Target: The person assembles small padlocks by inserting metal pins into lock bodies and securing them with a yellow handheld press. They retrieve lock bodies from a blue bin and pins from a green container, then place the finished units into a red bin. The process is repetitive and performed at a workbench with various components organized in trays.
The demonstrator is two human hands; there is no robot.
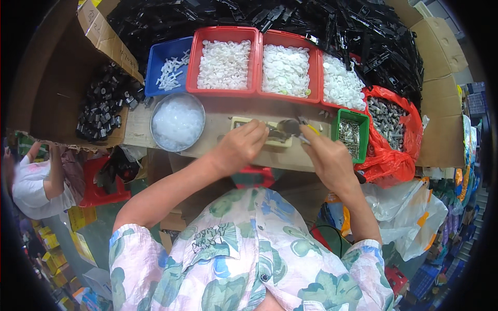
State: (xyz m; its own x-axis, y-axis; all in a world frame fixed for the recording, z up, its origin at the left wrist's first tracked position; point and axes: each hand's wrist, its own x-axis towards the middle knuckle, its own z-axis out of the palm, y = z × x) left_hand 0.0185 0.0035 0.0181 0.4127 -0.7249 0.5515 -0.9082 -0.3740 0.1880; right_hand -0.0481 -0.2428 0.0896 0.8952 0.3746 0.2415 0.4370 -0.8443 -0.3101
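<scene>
A small cream-coloured fixture block lies on the cardboard-covered bench in front of me, with dark parts on it. My left hand is closed in a pinch at the block's left end; its fingers hide what they hold, if anything. My right hand is closed at the other side, gripping a dark tool with a rounded head. That head is over the block's right half, smeared by motion, so its exact kind is unclear. A yellow-and-dark slim item lies just beyond the right fingertips.
Around the work stand a blue bin, red bins of white plastic parts, a green bin of metal pins, a round bowl, and a red bag of grey parts. Black parts heap behind. Another person sits left.
</scene>
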